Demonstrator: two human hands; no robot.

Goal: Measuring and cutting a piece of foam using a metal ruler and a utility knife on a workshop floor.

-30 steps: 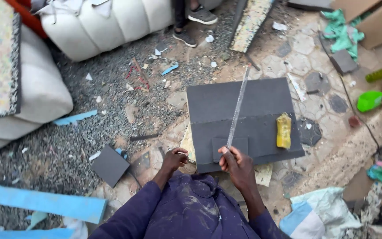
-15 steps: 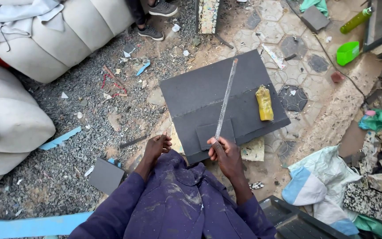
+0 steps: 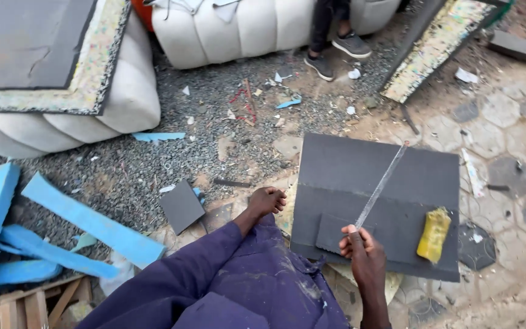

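My right hand grips the near end of a long thin metal straightedge. The straightedge lies slanted across a large dark grey foam sheet on the ground. A smaller dark grey piece lies on the sheet just left of that hand. My left hand, coming out of a purple sleeve, rests with curled fingers on the ground at the sheet's left edge; nothing shows in it. A yellow sponge-like block sits on the sheet's right part.
A small dark grey offcut lies left of my left hand. Blue foam strips lie at the left. White cushions and another person's shoes are at the back. A foam-edged board lies at the upper right, on gravel and paving.
The view has swung left and moved closer. My right hand keeps hold of the straightedge on the sheet, and my left hand stays at the sheet's left edge.
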